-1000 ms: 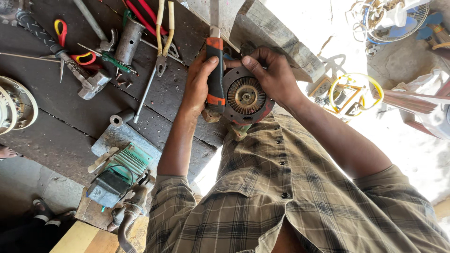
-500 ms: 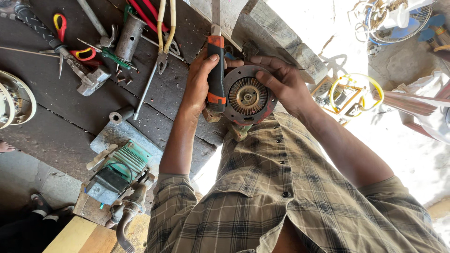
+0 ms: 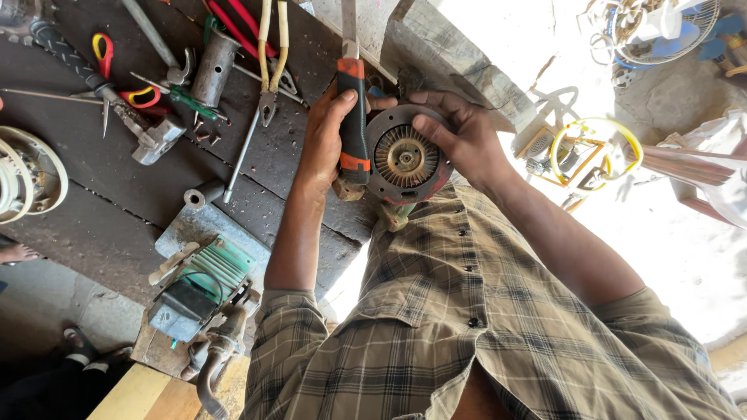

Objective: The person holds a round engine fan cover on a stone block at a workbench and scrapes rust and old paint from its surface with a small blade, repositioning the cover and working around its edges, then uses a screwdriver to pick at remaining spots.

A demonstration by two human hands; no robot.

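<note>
Copper windings face up in the round motor housing [image 3: 406, 158], steadied by the right hand [image 3: 459, 140], fingers curled over its rim. The left hand [image 3: 331, 136] grips an orange-and-black tool handle [image 3: 352, 124] beside it, above the counter [image 3: 117, 210].

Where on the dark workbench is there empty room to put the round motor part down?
A bare patch of workbench lies between the white round part, the short pipe and the green machine. The top is crowded: scissors, pliers, metal cylinder.
</note>
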